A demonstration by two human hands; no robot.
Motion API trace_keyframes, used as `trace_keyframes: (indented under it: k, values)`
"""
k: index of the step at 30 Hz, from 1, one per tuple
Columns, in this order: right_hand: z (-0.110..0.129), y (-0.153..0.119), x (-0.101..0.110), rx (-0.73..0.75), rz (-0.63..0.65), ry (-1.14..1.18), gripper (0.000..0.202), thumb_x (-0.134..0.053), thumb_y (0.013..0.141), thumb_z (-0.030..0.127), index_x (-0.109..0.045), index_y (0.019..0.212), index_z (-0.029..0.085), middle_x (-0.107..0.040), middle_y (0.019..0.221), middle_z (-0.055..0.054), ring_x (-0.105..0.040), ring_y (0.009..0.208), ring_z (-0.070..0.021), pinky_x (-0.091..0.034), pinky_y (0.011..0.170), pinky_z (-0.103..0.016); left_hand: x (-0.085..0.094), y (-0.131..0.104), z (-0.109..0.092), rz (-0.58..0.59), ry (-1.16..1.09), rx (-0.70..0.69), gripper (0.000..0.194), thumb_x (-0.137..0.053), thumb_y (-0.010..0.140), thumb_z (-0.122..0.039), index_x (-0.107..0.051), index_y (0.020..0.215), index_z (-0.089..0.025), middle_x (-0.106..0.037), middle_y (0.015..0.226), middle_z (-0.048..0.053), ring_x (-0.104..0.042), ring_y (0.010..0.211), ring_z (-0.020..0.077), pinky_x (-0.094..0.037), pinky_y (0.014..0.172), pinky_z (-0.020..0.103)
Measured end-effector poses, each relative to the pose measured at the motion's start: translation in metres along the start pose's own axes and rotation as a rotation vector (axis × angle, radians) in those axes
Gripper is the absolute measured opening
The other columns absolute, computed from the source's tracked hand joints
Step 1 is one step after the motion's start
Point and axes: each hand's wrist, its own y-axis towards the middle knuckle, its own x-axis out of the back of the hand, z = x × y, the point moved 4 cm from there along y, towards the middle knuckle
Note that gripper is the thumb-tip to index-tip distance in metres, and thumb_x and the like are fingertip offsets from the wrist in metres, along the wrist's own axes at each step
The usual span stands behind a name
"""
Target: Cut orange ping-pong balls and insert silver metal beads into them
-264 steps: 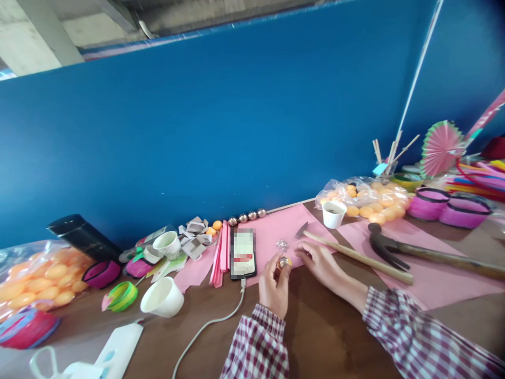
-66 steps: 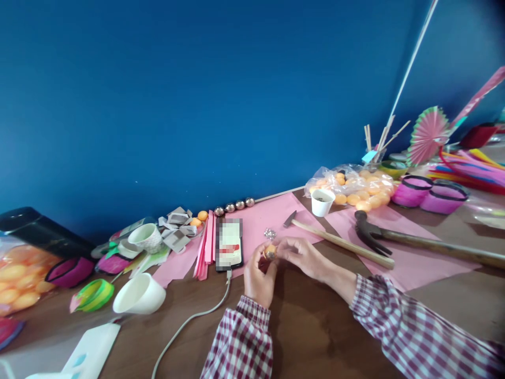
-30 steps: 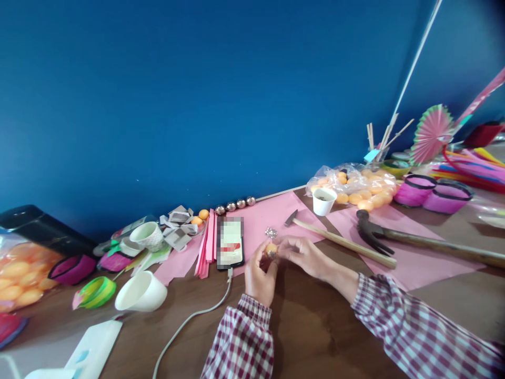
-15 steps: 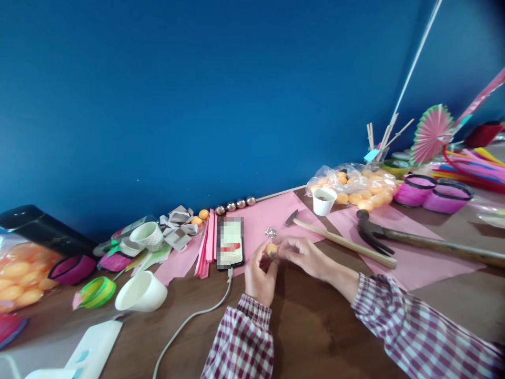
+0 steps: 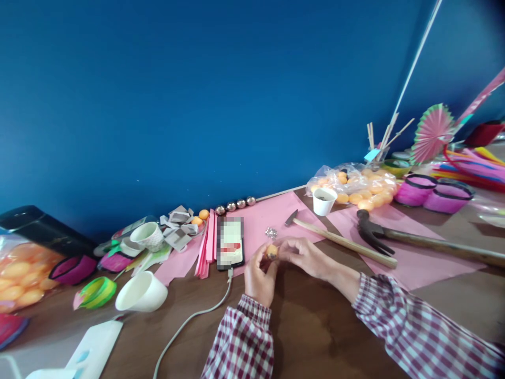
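My left hand (image 5: pixel 260 276) is closed around a small orange ball (image 5: pixel 272 251) with dark silvery pieces on its near side. The fingers of my right hand (image 5: pixel 305 257) are pinched together against the ball's right edge; whatever is between them is too small to make out. Just beyond the ball, a little heap of shiny silvery bits, which look like thumbtacks (image 5: pixel 271 232), lies on pink paper (image 5: pixel 272 210). Several silvery balls (image 5: pixel 241 203) stand in a row at the wall.
Left of my hands lie a phone (image 5: pixel 231 245) with a white cable (image 5: pixel 189 318), and a tipped white cup (image 5: pixel 141 292). To the right are a small hammer (image 5: pixel 343 239), a claw hammer (image 5: pixel 426 239), a white paper cup (image 5: pixel 324 201) and a bag of orange balls (image 5: pixel 355 184).
The ball has turned slightly between my fingers, showing more orange on top. Both hands stay in nearly the same place.
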Motion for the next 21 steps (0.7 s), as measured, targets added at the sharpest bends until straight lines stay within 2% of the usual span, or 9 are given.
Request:
trace_keyframes:
  k: [10,21]
  values:
    - [-0.011,-0.001,0.001,-0.056,-0.014,0.010,0.017,-0.058,0.073,0.030,-0.060,0.069,0.014,-0.063,0.071,-0.002,-0.054,0.066,-0.0127,-0.042,0.062,-0.024,0.001,0.000,0.003,0.010,0.034,-0.025,0.041,-0.059,0.071,-0.021,-0.053,0.111,-0.014,-0.060,0.108,0.011,-0.057,0.096,0.0211,-0.047,0.083,0.035]
    - [-0.007,-0.002,0.002,-0.036,-0.030,0.020,0.020,-0.061,0.071,0.035,-0.062,0.069,0.014,-0.063,0.070,-0.002,-0.056,0.065,-0.0125,-0.043,0.061,-0.023,0.000,-0.001,0.005,0.017,0.043,-0.029,0.041,-0.059,0.070,-0.018,-0.054,0.110,-0.016,-0.060,0.108,0.010,-0.057,0.098,0.0212,-0.045,0.087,0.035]
